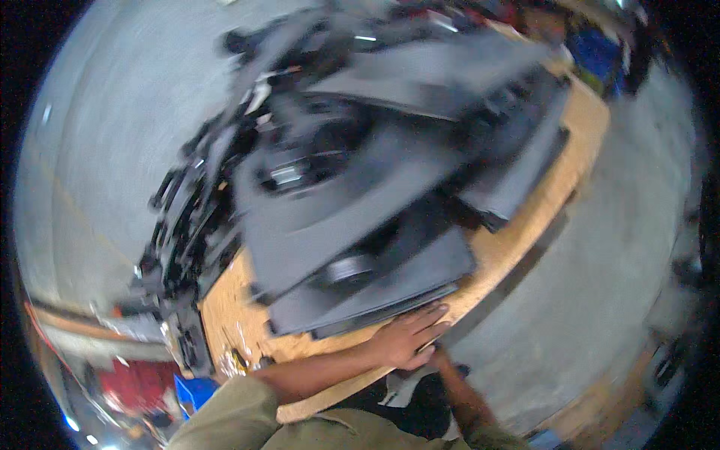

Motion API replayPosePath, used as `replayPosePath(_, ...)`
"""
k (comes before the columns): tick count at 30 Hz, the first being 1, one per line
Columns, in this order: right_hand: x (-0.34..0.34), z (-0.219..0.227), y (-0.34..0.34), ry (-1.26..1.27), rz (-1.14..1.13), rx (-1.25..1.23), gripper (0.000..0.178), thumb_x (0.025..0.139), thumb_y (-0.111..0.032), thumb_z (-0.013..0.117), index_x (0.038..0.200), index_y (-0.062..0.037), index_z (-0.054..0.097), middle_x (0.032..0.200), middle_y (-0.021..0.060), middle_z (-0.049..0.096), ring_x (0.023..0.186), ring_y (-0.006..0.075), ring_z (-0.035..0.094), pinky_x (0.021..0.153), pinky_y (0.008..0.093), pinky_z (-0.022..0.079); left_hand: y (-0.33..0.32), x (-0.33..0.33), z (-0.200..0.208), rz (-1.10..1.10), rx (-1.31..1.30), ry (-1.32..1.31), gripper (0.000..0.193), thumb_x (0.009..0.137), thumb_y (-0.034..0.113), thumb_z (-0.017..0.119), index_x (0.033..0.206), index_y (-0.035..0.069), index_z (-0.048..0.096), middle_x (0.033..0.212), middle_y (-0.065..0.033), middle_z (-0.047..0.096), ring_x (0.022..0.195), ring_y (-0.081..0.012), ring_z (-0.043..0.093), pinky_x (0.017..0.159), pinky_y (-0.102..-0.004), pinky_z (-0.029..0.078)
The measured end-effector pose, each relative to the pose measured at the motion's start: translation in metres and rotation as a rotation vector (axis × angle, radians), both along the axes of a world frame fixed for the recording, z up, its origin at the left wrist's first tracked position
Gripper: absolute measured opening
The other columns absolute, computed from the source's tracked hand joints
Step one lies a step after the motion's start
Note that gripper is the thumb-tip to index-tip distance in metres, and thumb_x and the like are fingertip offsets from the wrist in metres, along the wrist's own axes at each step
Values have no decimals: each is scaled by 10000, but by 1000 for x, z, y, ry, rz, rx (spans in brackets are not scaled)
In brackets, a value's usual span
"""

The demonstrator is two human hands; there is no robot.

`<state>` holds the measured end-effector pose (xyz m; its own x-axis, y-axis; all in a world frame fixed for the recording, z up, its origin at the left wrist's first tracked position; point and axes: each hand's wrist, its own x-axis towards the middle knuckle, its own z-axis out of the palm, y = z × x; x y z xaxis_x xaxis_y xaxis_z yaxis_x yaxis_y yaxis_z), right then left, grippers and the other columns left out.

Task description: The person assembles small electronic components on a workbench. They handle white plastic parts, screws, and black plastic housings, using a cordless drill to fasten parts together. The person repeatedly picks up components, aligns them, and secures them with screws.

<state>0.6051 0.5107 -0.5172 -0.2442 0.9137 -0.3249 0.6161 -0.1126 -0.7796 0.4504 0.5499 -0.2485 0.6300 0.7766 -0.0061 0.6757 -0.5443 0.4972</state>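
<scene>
My left hand [409,337] lies at the near edge of a wooden table, its fingers stretched out and slightly apart, right beside the stacked dark grey panels [375,304]. Whether its fingertips touch the lowest panel is too blurred to tell. My right hand [437,357] is just under and beside the left one at the table's edge; its fingers are mostly hidden. Beyond the hands, larger dark grey moulded panels [322,217] are piled on one another, some with round openings and shiny patches.
The curved wooden tabletop [517,232] runs from lower left to upper right. Along its far left side is a heap of black parts [202,202]. Small tools [236,360] lie near my left forearm. A blue bin [195,391] and a red object [139,386] are at lower left.
</scene>
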Motion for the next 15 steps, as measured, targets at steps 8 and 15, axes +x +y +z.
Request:
replayPosePath(8, 92, 127, -121, -156, -261, -112, 295, 883, -90, 581, 1161, -12, 645, 979, 133, 687, 840, 200, 634, 770, 332, 502, -25, -22, 30, -52, -44, -203, 600, 820, 300, 616, 1368, 94, 488, 1358, -204, 510, 1197, -386, 526, 1010, -489, 437)
replayPosePath(15, 30, 380, 24, 151, -549, 551, 355, 960, -238, 591, 1196, 27, 610, 956, 114, 665, 796, 197, 596, 733, 331, 498, -172, -247, 63, 638, -143, -194, 333, 878, 311, 553, 1127, 102, 623, 903, -197, 686, 798, -372, 661, 761, -476, 523)
